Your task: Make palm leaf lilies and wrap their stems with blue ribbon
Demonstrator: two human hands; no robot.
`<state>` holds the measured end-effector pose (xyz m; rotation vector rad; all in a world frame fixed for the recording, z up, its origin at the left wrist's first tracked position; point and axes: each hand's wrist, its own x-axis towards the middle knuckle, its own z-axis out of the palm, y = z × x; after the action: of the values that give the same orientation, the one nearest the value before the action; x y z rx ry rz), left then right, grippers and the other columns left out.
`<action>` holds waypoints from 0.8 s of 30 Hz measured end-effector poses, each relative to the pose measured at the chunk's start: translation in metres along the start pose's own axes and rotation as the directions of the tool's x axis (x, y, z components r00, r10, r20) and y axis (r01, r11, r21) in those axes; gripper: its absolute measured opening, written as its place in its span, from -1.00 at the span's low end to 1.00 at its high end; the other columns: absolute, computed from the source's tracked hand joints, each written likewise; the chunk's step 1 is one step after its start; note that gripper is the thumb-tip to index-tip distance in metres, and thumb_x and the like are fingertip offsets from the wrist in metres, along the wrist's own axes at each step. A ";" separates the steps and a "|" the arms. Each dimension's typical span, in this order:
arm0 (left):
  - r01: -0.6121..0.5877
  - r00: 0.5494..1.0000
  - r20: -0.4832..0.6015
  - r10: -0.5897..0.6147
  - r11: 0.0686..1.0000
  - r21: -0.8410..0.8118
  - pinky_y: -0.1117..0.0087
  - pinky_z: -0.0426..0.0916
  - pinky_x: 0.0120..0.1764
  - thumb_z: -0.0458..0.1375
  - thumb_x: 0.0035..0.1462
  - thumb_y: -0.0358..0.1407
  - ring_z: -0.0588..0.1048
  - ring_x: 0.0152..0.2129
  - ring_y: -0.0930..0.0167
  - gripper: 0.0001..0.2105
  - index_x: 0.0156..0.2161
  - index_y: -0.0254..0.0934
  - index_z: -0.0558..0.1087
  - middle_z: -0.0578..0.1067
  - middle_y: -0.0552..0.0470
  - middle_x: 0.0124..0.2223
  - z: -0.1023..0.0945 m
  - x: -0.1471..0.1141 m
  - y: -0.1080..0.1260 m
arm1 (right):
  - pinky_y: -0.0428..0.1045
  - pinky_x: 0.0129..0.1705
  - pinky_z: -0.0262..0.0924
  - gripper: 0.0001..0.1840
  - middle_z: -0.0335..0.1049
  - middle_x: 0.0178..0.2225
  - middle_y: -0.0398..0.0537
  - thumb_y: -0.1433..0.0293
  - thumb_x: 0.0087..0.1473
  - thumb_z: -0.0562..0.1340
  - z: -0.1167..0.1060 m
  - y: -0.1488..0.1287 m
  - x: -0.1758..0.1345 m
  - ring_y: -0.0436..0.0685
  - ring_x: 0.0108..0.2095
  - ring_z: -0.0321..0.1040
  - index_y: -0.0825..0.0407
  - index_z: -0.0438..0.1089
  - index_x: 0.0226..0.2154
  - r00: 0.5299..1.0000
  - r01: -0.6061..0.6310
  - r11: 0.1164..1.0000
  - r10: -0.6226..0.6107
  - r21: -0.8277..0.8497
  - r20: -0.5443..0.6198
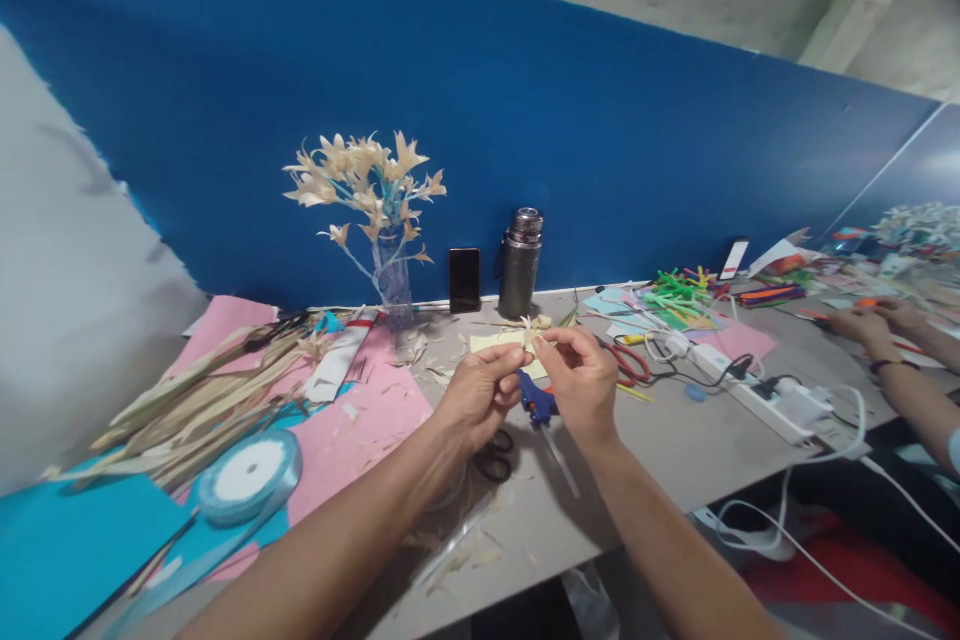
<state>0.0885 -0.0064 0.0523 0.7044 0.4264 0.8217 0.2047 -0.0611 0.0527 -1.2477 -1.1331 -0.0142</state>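
Note:
A small pale flower (529,328), which looks made of dried husk, sits between my fingertips above the table. My left hand (480,395) pinches at its base from the left. On the other side my right hand (583,385) is closed, thumb and forefinger on the same flower; the exact grip points are partly hidden. Just below my hands lies a blue glue gun (535,402) with a clear glue stick (561,462) pointing toward me. Black-handled scissors (493,458) rest beside my left wrist. Behind the flower is a pale yellow paper (487,344).
A plastic bottle (393,280) holds a bouquet of husk flowers (367,175). Nearby stand a phone (464,280) and a thermos (520,265). Left lie husk strips (217,380) and a blue ribbon roll (251,475). Right are red-handled scissors (631,366), a power strip (750,395) and another person's hands (862,328).

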 end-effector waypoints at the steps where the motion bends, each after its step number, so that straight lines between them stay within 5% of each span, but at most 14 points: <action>1: -0.002 1.000 0.000 0.002 1.000 -0.003 0.64 -0.05 -0.70 0.48 -0.23 -0.41 0.14 -0.75 0.75 -0.72 -0.38 -0.48 0.52 0.51 0.02 -0.40 0.000 0.000 0.000 | -0.05 -0.40 0.15 -0.90 0.35 -0.42 -0.13 0.35 0.10 0.30 0.001 0.000 0.000 0.03 -0.45 0.23 0.04 0.50 -0.39 1.000 0.021 1.000 -0.021 -0.017 -0.008; 13: -0.093 0.994 -0.043 0.099 0.990 0.110 0.60 -0.06 -0.68 0.53 -0.35 -0.25 0.16 -0.76 0.69 -0.63 -0.42 -0.46 0.58 0.40 0.11 -0.60 -0.002 0.002 -0.002 | -0.05 -0.41 0.13 -0.92 0.31 -0.46 -0.16 0.42 0.12 0.28 0.004 0.001 -0.002 0.02 -0.46 0.21 0.04 0.48 -0.40 0.988 0.154 0.985 -0.154 -0.073 -0.002; 24: -0.177 0.975 -0.092 0.203 0.956 0.233 0.55 -0.02 -0.64 0.50 -0.32 -0.18 0.22 -0.76 0.62 -0.65 -0.47 -0.40 0.56 0.37 0.13 -0.67 -0.006 0.006 -0.005 | -0.07 -0.43 0.12 -0.93 0.35 -0.44 -0.15 0.42 0.10 0.29 0.003 0.003 -0.002 0.02 -0.46 0.22 0.03 0.48 -0.41 0.994 0.102 0.993 -0.098 -0.067 0.057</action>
<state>0.0909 -0.0014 0.0442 0.9207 0.5671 1.0097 0.2031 -0.0586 0.0486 -1.2586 -1.2499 -0.0967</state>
